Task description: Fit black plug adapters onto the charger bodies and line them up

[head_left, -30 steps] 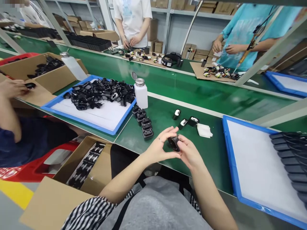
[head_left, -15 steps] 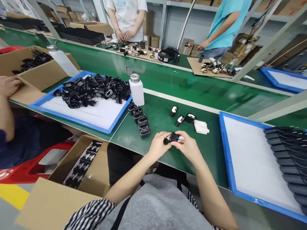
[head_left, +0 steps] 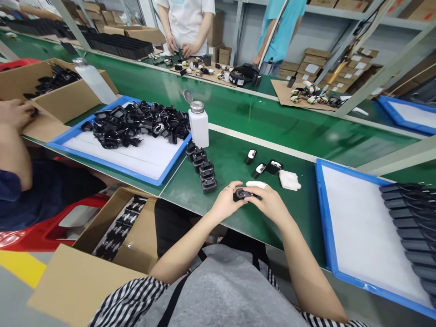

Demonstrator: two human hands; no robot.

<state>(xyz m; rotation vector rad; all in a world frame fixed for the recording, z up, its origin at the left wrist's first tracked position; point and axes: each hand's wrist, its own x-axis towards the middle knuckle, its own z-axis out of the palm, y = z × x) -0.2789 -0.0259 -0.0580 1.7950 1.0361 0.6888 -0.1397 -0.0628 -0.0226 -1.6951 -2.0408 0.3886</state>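
Between my two hands, just over the front of the green bench (head_left: 235, 163), is a small black power adapter (head_left: 242, 194). My left hand (head_left: 225, 203) grips its left end with the fingers curled round it. My right hand (head_left: 271, 203) pinches the other end, and its index finger wears a white wrapping (head_left: 256, 184). Fingers cover part of the adapter. Beyond the hands lie a few black cases (head_left: 259, 170) with white inside, beside a folded white cloth (head_left: 289, 180). A row of black plug heads (head_left: 208, 177) with pins stands to the left.
A blue-rimmed tray (head_left: 160, 176) heaped with black plug parts (head_left: 136, 125) and a white pump bottle (head_left: 199, 127) stand left. On the right, another blue-rimmed tray (head_left: 323, 218) holds black adapters (head_left: 408, 222). An open carton (head_left: 136, 240) sits below the bench; a co-worker's arm (head_left: 13, 150) is at far left.
The adapter has turned in my hands and its black face now shows. My right index finger has lifted off it. In the background, the person in blue has shifted left.
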